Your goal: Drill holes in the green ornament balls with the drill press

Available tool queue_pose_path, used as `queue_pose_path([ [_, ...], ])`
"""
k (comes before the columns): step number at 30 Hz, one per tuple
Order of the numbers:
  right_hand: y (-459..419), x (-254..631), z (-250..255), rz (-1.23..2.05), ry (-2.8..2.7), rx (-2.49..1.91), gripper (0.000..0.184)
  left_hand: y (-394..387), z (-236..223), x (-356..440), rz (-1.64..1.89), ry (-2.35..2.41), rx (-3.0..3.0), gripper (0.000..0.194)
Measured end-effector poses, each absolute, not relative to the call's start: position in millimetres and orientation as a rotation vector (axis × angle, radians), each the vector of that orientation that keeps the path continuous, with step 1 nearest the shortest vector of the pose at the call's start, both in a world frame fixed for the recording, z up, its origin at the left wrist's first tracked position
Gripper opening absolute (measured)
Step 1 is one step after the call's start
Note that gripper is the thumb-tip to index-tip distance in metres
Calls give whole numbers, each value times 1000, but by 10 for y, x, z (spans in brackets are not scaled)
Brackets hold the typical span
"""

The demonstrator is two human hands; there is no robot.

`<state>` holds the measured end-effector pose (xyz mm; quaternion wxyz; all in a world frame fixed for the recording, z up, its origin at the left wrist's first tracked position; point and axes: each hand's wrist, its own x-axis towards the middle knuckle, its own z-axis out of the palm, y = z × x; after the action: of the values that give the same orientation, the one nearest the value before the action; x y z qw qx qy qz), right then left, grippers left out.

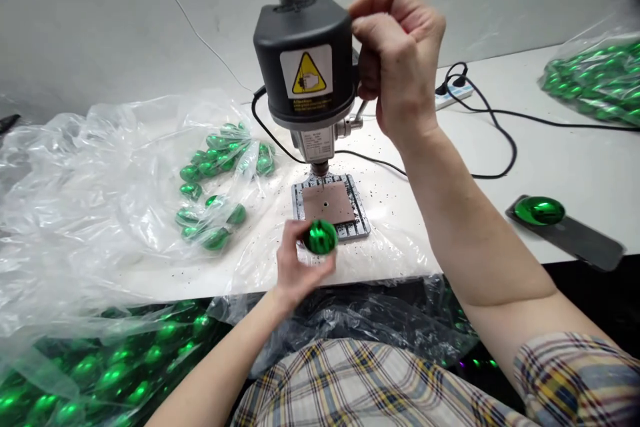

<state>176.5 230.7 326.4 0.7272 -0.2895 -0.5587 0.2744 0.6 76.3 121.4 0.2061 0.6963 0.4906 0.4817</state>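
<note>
My left hand [300, 257] pinches a shiny green egg-shaped ornament [321, 237] between thumb and fingers, just in front of the base of a small bench drill press [303, 57]. On the slotted metal base [363, 225] lies a brown square board [330, 195] with a dark hole near its middle. The drill bit [323, 180] points down over that board, with the ornament apart from it. High on the right side of the black motor housing, my right hand [403, 57] is closed around a feed handle, mostly hidden by the fingers.
Green ornaments [215, 157] spill from a clear plastic bag [115, 193] at left. Another bagful [600, 80] sits back right. A phone [587, 240] with one ornament on it lies right. A black cable [500, 127] runs from a power strip [453, 95]. Dark shavings dot the white table.
</note>
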Motion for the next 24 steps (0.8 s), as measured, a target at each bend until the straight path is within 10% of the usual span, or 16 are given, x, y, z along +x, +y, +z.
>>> queue_pose_path([
  [8,2229,1734,3248,661,-1101,-554,34,-265,467,-236,-11,1474,1847,61],
  [14,2348,1761,3194,705,-1058,-484,35,-80,1199,-96,-234,1327,1716,67],
  [22,2288,1758,3192,726,-1056,-409,21,1390,2430,-1324,1080,1739,1731,25],
  [24,2263,1749,3199,723,-1045,-420,20,1800,2358,-1633,925,2049,1725,19],
])
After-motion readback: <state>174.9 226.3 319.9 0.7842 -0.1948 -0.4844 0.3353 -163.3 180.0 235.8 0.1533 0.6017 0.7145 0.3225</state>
